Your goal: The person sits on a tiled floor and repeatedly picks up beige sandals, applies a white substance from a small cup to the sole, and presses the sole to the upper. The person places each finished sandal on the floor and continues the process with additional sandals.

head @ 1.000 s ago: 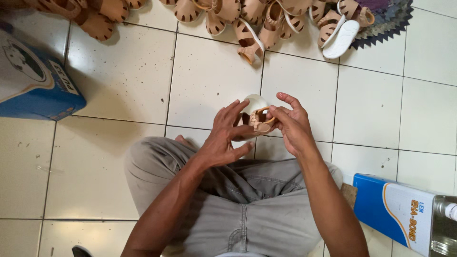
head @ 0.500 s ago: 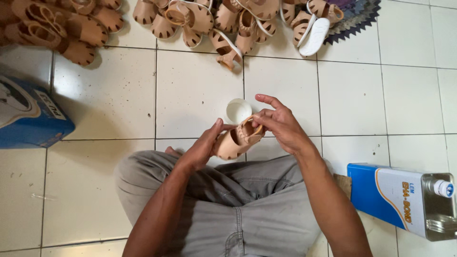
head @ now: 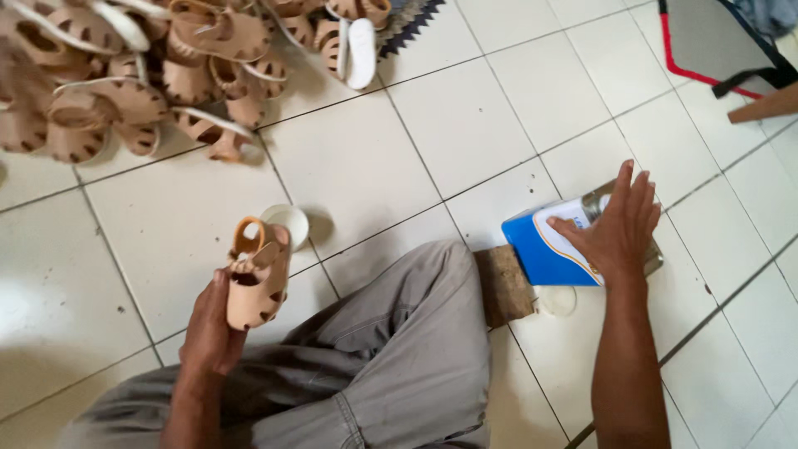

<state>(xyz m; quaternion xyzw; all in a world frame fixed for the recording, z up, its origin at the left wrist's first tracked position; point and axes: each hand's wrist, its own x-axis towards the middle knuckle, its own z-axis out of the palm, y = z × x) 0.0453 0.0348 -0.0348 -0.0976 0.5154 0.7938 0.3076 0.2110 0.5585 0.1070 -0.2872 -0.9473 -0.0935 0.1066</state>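
My left hand (head: 212, 328) holds a small tan leather sandal (head: 258, 278) upright above my grey trouser leg (head: 391, 349). Just beyond the sandal a small round white lid (head: 287, 223) lies on the tiled floor. My right hand (head: 619, 224) rests flat, fingers spread, on top of a blue and white metal can (head: 553, 249) at my right side. A brown block (head: 503, 283) lies against the can, and a small white cap (head: 557, 301) sits on the floor below it.
A heap of tan sandals (head: 125, 83) covers the floor at the top left, with one white sole (head: 360, 51) among them. A grey bag with red trim (head: 723, 37) and a wooden piece (head: 765, 104) are at the top right. White floor tiles (head: 465, 125) lie between.
Both hands worked on the sandal before. Now my right hand has let go and moved right onto the blue can, while my left hand keeps the sandal. The view has swung right.
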